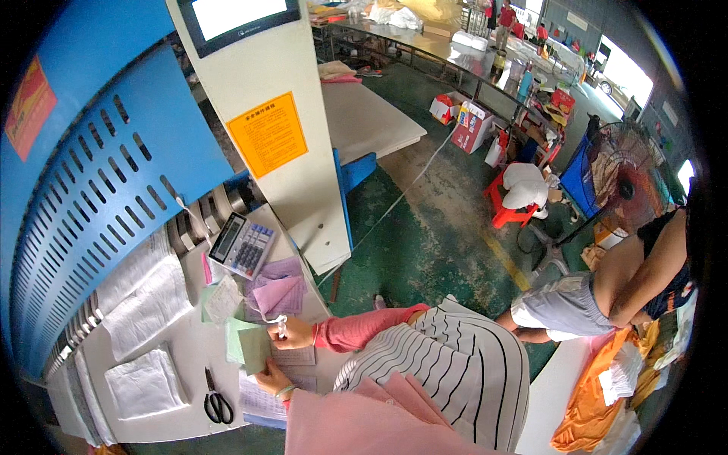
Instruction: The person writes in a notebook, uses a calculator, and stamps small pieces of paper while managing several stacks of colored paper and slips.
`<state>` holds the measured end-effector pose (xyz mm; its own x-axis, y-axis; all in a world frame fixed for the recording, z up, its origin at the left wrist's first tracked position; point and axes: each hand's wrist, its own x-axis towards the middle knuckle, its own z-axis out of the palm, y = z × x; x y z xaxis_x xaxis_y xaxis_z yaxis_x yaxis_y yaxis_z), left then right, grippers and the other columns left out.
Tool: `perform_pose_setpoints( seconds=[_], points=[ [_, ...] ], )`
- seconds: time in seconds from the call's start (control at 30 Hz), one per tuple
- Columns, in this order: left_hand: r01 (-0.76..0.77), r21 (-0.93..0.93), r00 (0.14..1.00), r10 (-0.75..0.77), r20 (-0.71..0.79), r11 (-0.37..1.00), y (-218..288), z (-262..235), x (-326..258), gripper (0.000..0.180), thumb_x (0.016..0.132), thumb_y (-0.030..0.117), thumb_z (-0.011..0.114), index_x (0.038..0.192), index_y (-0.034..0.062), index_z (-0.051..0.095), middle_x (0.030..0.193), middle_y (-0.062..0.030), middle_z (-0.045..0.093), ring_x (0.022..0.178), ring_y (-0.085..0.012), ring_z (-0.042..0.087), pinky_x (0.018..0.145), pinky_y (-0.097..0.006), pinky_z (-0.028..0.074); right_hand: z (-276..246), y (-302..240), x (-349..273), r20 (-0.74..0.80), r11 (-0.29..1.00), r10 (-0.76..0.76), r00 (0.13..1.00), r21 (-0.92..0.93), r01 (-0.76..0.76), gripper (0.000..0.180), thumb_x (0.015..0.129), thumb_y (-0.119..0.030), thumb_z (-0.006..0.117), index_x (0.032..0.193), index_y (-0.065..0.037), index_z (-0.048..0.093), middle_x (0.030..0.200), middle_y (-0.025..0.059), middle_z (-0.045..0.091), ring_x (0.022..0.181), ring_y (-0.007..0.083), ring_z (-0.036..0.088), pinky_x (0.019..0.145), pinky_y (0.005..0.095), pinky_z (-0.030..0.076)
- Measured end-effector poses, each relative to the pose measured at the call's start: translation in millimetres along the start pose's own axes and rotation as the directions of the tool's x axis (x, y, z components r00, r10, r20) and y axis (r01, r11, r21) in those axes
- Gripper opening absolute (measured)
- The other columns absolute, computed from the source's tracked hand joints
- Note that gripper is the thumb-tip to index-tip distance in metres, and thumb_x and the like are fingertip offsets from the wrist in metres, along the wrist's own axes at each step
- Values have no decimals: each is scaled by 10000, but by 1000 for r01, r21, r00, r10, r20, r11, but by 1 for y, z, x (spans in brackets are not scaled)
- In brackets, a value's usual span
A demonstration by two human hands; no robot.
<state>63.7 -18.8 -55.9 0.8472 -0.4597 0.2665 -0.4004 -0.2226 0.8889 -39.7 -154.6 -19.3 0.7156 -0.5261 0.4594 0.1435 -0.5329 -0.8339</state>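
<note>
A textile workshop, shown by a blue slotted machine (pixel 106 174), folded white cloth (pixel 146 383) on the bench (pixel 171 426) before it, a control column (pixel 296 201) with a screen (pixel 239 14) at its right, and, farther right of the machine, worn green floor (pixel 379 205) and a pedestal fan (pixel 626 187).

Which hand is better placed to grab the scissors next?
Probably the left: the left hand is nearer the scissors, though it touches the green paper. The right hand is farther off and holds a white pen-like thing.
</note>
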Motion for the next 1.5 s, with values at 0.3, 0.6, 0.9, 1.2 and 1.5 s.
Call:
perform_pose_setpoints(
  seconds=[0.3,0.6,0.9,1.2,1.5],
  points=[
    [8,-42,1000,-9,-10,999,12,1,-2,302,758,118,660,986,-63,583,874,-203,634,754,-285,620,651,-372,484,-2,-3,-1,18,1000,13,1000,-26,-12,157,688,-125,615,664,-66,472,571,55,488,524,196,484,493,332,371],
    [-9,150,998,0,57,989,4,0,4,276,749,109,667,965,-46,596,875,-184,643,743,-277,625,658,-367,487,-4,-1,-1,32,1000,19,999,13,-19,162,695,-119,615,658,-62,468,564,54,481,516,193,478,487,327,368],
    [3,3,1000,-3,-7,1000,-25,5,1,291,752,132,672,960,-55,591,870,-197,639,762,-282,626,666,-374,483,-1,-4,0,22,999,13,1000,34,-14,163,693,-131,617,655,-62,475,568,68,492,520,212,493,489,342,368],
    [-36,29,999,36,-8,999,6,2,0,321,750,164,682,966,-56,591,868,-200,638,751,-295,620,657,-368,479,-4,-2,0,46,999,31,998,8,-32,165,701,-150,613,669,-63,478,577,71,497,526,216,497,493,345,368],
    [-46,37,999,46,-3,998,1,0,-1,318,753,141,678,979,-62,587,881,-206,637,770,-281,625,671,-366,485,-2,0,-1,34,999,16,999,44,-18,157,692,-130,617,661,-62,478,575,67,496,526,216,497,494,341,369]
  ],
)
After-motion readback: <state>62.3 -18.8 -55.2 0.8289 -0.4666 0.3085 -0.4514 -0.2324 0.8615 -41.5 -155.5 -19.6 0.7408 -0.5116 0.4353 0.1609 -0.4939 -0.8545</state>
